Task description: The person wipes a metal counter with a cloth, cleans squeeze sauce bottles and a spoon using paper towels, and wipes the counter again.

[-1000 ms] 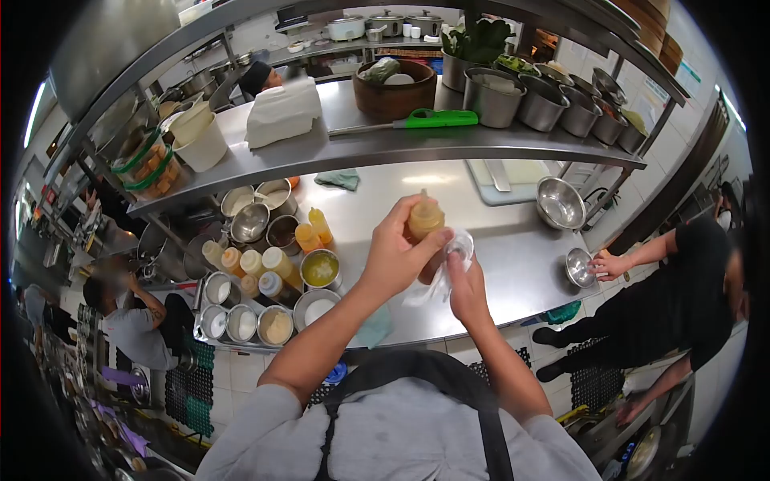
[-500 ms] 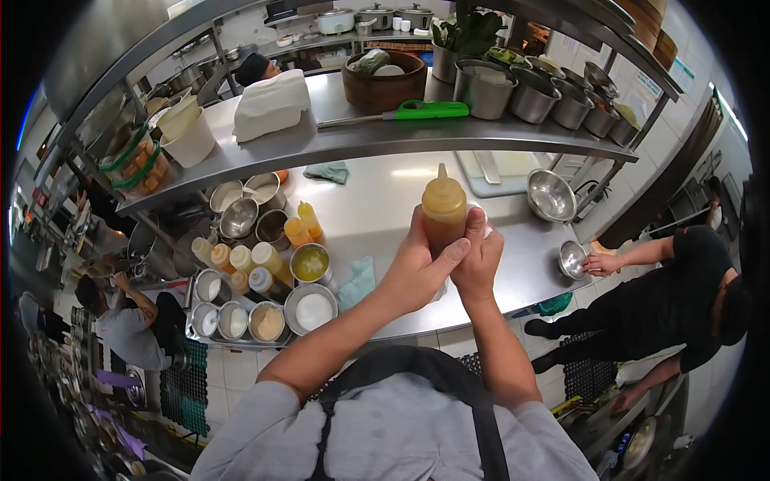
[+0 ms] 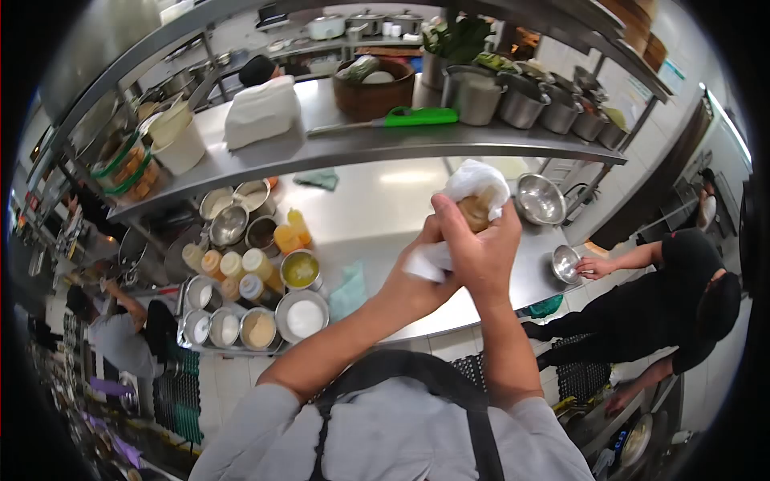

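Squeeze bottle, partly hidden by a white cloth, should be light, soft-walled and perhaps slick — best held round its middle through the cloth. The right hand curls its fingers round both; the left hand's grip is hidden — all raised above the counter.

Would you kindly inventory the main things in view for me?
Squeeze bottle: 1, brownish, held above counter
Cloth: 1, white, against the bottle
Lighter: 1, green-handled, on shelf
Round tub: 1, brown, on shelf
Steel pots: several, silver, shelf's right
Steel bowls: 2, silver, counter's right
Other bottles: several, yellow to white, counter's left
Rags: 2, teal, on counter
Co-workers: several, grey or black clothed, around
Left hand: 1, bare, at bottle
Right hand: 1, bare, at cloth
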The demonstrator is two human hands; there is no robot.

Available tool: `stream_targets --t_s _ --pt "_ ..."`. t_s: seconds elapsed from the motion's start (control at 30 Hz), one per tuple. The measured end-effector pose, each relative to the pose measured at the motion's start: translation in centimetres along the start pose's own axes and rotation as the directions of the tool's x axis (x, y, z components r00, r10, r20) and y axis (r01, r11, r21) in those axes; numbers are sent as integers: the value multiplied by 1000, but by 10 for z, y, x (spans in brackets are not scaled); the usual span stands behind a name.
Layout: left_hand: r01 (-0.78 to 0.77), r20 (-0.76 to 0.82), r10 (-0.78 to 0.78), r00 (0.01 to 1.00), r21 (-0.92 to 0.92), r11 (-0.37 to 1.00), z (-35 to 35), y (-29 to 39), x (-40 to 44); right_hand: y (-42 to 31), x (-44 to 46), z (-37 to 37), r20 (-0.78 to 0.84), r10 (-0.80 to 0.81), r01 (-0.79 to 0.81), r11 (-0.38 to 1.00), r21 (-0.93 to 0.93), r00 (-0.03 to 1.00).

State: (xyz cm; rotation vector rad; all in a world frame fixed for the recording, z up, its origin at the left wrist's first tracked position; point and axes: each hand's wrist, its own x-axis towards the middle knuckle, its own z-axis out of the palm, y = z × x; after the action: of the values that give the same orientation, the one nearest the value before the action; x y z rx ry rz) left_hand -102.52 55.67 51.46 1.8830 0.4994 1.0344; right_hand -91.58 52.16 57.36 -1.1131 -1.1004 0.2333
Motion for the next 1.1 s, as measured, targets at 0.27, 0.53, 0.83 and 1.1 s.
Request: stream_targets --t_s 0.27,0.53,0.83,1.1 --pt "14 -62 -15 998 -14 1000 22 5 14 -38 15 -14 -56 1 8 985 175 998" --pt "145 496 8 868 -269 952 -12 10 29 -2 13 -50 311 140 -218 947 234 940" --pt "98 -62 -111 992 -182 978 29 6 17 -11 29 -37 37 159 -150 797 586 987" --pt "363 333 -195 923 -581 728 4 15 29 10 21 -31 116 127 -169 827 536 985"
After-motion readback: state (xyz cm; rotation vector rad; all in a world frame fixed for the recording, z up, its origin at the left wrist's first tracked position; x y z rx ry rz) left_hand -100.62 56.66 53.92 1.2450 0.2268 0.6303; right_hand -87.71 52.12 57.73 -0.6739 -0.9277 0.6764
